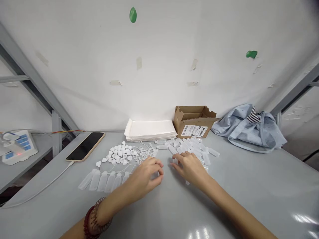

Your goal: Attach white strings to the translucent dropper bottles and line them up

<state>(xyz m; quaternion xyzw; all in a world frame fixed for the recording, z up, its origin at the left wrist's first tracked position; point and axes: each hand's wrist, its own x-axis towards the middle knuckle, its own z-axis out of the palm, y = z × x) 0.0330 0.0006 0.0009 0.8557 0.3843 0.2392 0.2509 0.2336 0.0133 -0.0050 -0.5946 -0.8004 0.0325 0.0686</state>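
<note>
My left hand hovers low over the table, fingers curled, with a gap between thumb and fingertips; something pale shows behind that gap, too unclear to name. Partly under its wrist runs a row of frosted plastic tubes, thin white strings at their tops. My right hand is at the near edge of a heap of loose frosted plastic tubes. A frosted plastic tube shows between its thumb and bent fingers. White cords lie beyond my left hand, beside a pile of small white caps.
Stacked white trays and an open cardboard box stand against the wall. A light-blue cloth bag lies at the right. To the left are a phone on a charging cable and a power strip.
</note>
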